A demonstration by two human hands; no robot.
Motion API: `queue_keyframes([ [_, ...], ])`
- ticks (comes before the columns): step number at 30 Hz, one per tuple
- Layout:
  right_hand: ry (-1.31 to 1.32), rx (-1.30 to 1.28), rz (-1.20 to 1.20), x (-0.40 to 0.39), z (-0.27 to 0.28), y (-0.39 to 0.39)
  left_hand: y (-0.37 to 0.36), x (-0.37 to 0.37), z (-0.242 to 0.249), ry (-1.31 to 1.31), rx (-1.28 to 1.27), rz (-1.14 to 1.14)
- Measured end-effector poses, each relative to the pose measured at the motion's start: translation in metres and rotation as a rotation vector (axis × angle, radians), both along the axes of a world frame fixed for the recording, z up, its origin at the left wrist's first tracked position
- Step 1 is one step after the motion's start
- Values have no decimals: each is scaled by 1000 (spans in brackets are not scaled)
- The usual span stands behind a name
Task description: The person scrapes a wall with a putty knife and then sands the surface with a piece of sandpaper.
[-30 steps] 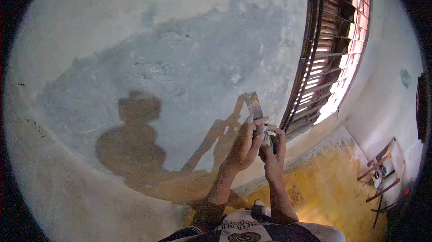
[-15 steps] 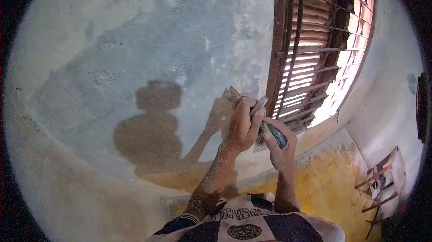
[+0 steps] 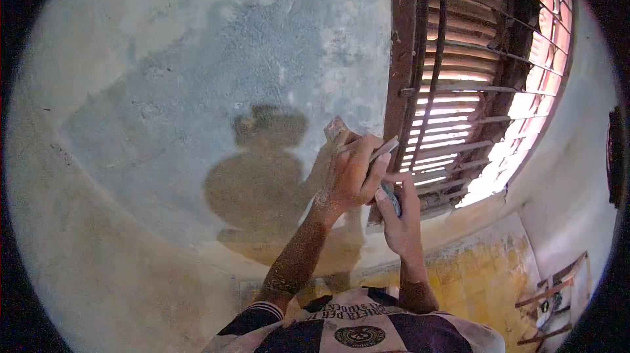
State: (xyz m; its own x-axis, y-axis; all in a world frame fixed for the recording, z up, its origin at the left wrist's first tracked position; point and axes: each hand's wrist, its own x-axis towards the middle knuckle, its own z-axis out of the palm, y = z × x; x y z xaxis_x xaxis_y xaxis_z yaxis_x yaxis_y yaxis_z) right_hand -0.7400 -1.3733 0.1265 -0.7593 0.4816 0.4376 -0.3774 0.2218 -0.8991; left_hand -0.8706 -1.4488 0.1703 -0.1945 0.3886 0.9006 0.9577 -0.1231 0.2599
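Observation:
My left hand (image 3: pixel 354 172) is closed round a putty knife. Its pale, smeared blade (image 3: pixel 336 130) points up and left close to the wall, and its light handle end (image 3: pixel 386 149) sticks out between thumb and fingers. Just below and to the right, my right hand (image 3: pixel 401 215) grips a tool by a speckled teal handle (image 3: pixel 392 197); the working end is mostly hidden behind my hands. Both hands are close together in front of the wall (image 3: pixel 262 44), which has a broad blue-grey patch with whitish smears.
A barred window with a dark wooden frame (image 3: pixel 400 70) and slatted shutter (image 3: pixel 459 31) is right of my hands. Below it is a yellow tiled surface (image 3: pixel 469 281). A wooden rack-like object (image 3: pixel 548 304) stands at lower right. My shadow (image 3: pixel 256 182) falls across the wall.
The view has shifted, so the window appears larger and the shadow further right. My right hand has moved slightly left and closer under my left, covering more of the teal handle.

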Motion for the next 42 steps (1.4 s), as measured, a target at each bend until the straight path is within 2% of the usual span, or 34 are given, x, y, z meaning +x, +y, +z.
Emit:
queue_keyframes([
  [3,100,-34,17,-17,-18,6,-2,-5,13,166,-48,92],
  [6,71,-214,42,-21,-2,-17,-4,-19,19,51,-50,-25],
  [8,125,-129,35,-30,-24,-18,-7,-21,6,95,-18,9],
  [12,200,-126,8,-38,-26,-25,-11,-23,3,96,-58,21],
  [15,198,-161,-3,-32,-18,-30,-12,-20,25,138,-28,0],
  [18,136,-116,-39,-35,-29,-30,-18,-25,5,42,-142,3],
  [20,136,-176,-28,-40,-28,-32,-14,-29,10,79,-95,29],
  [22,162,-338,31,-32,0,-38,-12,-25,17,68,-39,16],
  [24,209,-266,-11,-34,-14,-41,-12,-23,26,38,16,-47],
  [27,173,-213,-39,-41,-41,-35,-9,-33,0,139,-4,-67],
  [28,157,-225,-37,-43,-43,-31,-10,-38,-1,109,-97,-64],
  [31,172,-241,-36,-39,-14,-24,-1,-40,15,203,-34,1],
  [32,212,-223,-49,-36,1,-24,0,-37,18,179,15,-11],
  [35,75,-360,34,-26,0,-21,7,-31,17,119,126,-23],
  [37,179,-162,-40,-23,-17,-11,8,-29,-7,84,152,11],
  [40,290,-12,-127,-17,-19,-1,18,-7,-33,-172,320,-29],
  [42,375,54,-208,-15,-15,1,26,9,-56,-569,464,-218],
])
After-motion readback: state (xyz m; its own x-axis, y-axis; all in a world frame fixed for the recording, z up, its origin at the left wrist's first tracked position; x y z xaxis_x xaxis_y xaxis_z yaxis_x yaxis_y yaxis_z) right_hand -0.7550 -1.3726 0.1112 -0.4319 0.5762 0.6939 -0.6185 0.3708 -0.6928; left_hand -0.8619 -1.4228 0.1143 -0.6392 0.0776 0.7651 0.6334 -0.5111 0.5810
